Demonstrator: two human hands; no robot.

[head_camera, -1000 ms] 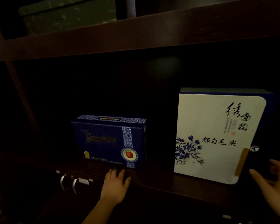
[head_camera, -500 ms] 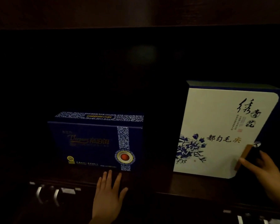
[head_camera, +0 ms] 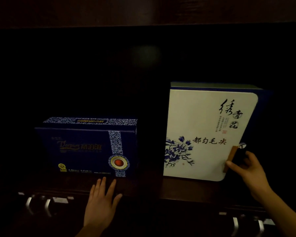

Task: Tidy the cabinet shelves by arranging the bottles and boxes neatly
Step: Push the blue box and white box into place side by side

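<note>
Dark blue gift box (head_camera: 87, 147): patterned band, red medallion, gold lettering; upright on long edge, shelf (head_camera: 149, 185) left. White tea box (head_camera: 203, 120): blue flowers, black calligraphy, navy sides, brown clasp; upright, taller, apart to right, lower right edge gripped by right hand (head_camera: 246, 168).

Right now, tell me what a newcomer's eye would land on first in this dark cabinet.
The white box with blue flowers and black calligraphy glows at the right of the shelf, the right hand pinching its right edge at the brown clasp. To its left, apart, stands a dark blue box with a red medallion, the left hand flat on the shelf edge before it.
</note>
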